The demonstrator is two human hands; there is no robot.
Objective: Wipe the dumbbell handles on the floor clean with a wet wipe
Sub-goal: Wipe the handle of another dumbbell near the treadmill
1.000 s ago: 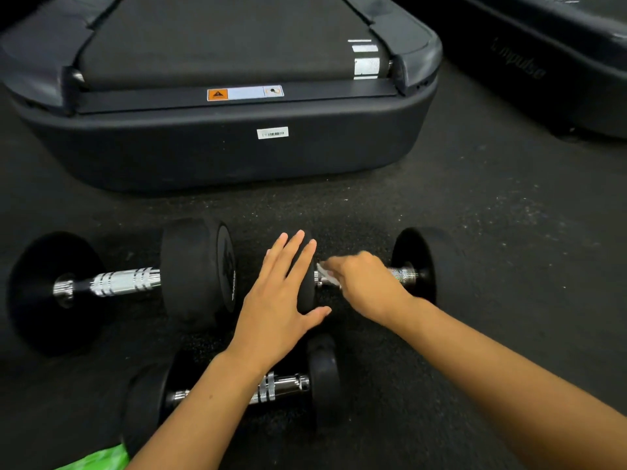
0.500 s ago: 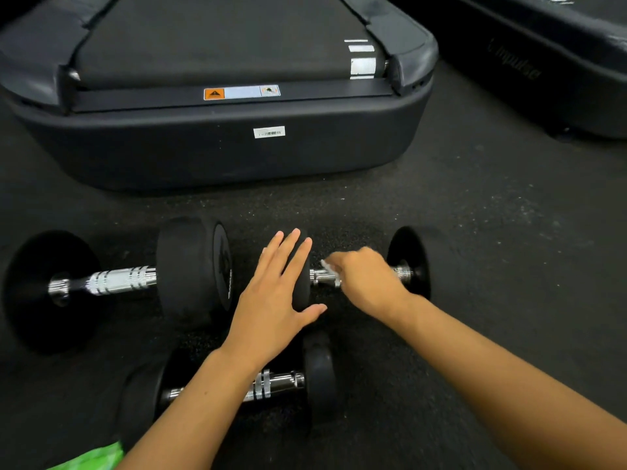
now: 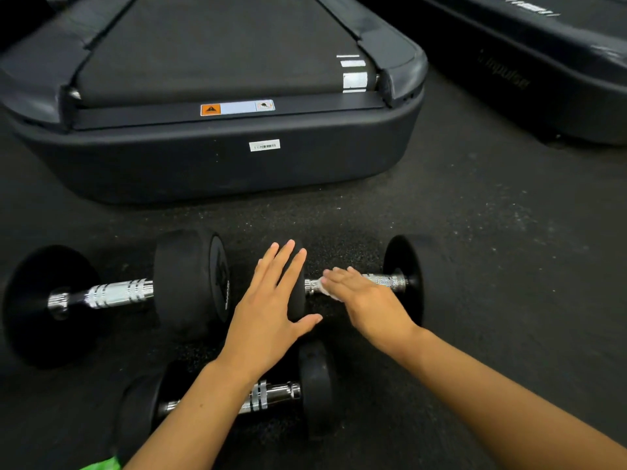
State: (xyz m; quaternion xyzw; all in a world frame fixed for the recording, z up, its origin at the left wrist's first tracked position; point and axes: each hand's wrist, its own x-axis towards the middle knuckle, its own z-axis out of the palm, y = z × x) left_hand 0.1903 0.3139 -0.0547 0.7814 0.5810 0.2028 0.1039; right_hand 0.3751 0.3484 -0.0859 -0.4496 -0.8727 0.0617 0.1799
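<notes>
My left hand (image 3: 271, 310) lies flat with the fingers straight and spread on the inner weight of the small dumbbell (image 3: 403, 283), to keep it from rolling. My right hand (image 3: 363, 296) presses the wet wipe (image 3: 320, 289) on the handle (image 3: 385, 281), fingers almost straight. If they pinch the wipe from below, I cannot tell.

I think the biggest risk is that the dumbbell rolls on its round weights when I rub, if the left hand loosens its pressure. Also the wipe is small and crumpled, so it can slip out from under my fingers, and then bare skin rubs the metal.

The dumbbell lies on the dark floor (image 3: 492, 249), in front of a treadmill (image 3: 217, 164). Its handle is shiny metal with rough bands. A bigger dumbbell (image 3: 115, 293) is at the left, another (image 3: 281, 393) nearer to me.
</notes>
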